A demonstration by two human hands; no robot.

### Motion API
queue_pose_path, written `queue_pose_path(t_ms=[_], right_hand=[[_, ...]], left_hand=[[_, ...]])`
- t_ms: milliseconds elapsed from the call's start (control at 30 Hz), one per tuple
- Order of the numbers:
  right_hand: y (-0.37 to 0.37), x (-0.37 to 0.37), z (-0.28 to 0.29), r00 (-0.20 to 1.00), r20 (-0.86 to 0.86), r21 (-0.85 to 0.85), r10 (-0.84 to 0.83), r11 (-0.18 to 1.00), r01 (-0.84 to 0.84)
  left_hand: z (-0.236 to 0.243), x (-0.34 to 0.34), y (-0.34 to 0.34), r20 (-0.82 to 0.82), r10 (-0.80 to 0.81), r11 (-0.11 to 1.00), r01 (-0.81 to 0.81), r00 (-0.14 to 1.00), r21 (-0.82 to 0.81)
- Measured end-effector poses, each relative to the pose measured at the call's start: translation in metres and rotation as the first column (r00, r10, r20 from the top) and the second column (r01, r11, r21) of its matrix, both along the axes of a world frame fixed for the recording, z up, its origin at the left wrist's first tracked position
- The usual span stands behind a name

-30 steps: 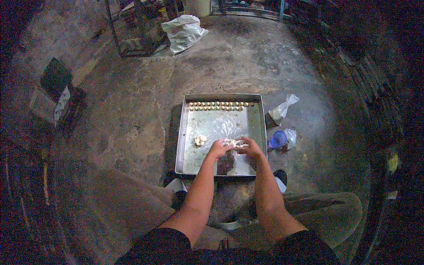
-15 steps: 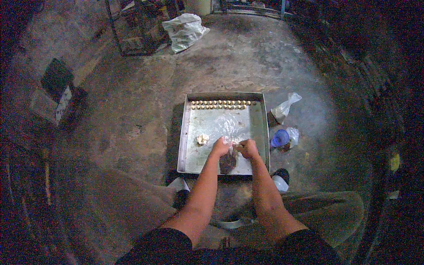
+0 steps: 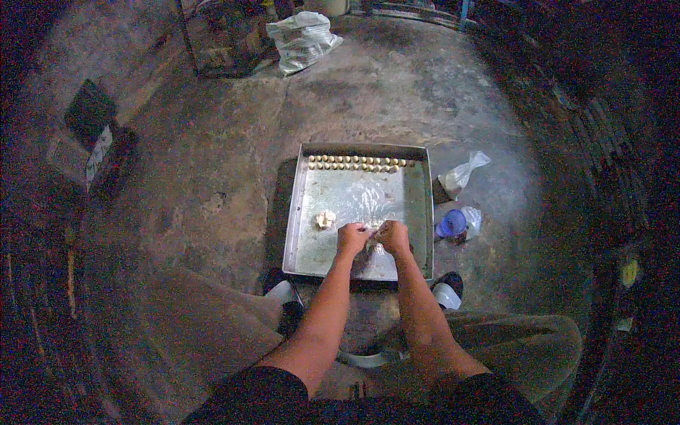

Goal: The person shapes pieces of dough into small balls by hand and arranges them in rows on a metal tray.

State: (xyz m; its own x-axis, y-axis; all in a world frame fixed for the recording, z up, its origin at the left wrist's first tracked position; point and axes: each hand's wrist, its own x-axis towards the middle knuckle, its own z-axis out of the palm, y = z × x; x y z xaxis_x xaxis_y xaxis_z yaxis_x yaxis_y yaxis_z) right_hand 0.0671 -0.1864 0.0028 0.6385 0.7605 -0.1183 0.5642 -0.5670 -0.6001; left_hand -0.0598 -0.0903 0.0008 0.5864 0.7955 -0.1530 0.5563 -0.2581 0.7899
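My left hand (image 3: pixel 352 238) and my right hand (image 3: pixel 392 236) are nearly together over the front half of a square metal tray (image 3: pixel 303 258). Both have their fingers closed in a pinch; what lies between them is too small and blurred to name. Shiny, crinkled clear plastic (image 3: pixel 366 198) spreads on the tray just beyond my fingers. A small whitish bit (image 3: pixel 379 248) shows below my right hand. Left of my hands rests a pale, lumpy piece (image 3: pixel 326 219), dough-like. Small cream-coloured balls (image 3: pixel 353 163) stand in two rows along the tray's far wall.
Right of the tray lie a knotted clear bag with white contents (image 3: pixel 459 177), a blue cup (image 3: pixel 451 224) and another clear bag (image 3: pixel 472 221). My feet flank its front corners. A white sack (image 3: pixel 302 42) sits far off near a dark frame; a dark box (image 3: pixel 90 113) stands left.
My hands have drawn slightly closer together, and the right has turned inward. The whitish bit below it now shows. The whole view has shifted a little; the balls remain in their rows.
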Motion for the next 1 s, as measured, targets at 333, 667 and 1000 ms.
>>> queue_pose_path(t_ms=[333,667,1000], right_hand=[[0.005,-0.023,0.024,1.0,-0.017,-0.016,-0.018,1.0,0.018],[0.01,-0.031,-0.012,0.995,-0.035,0.049,-0.093,0.994,0.095],[0.032,-0.002,-0.047,0.982,-0.03,-0.211,-0.187,0.961,0.177]], left_hand=[[0.003,-0.005,0.002,0.039,0.015,0.982,-0.023,0.999,0.189],[0.007,0.002,-0.005,-0.115,0.113,0.978,-0.089,0.987,0.19],[-0.017,0.038,0.042,-0.48,0.111,0.979,-0.012,0.87,0.205]])
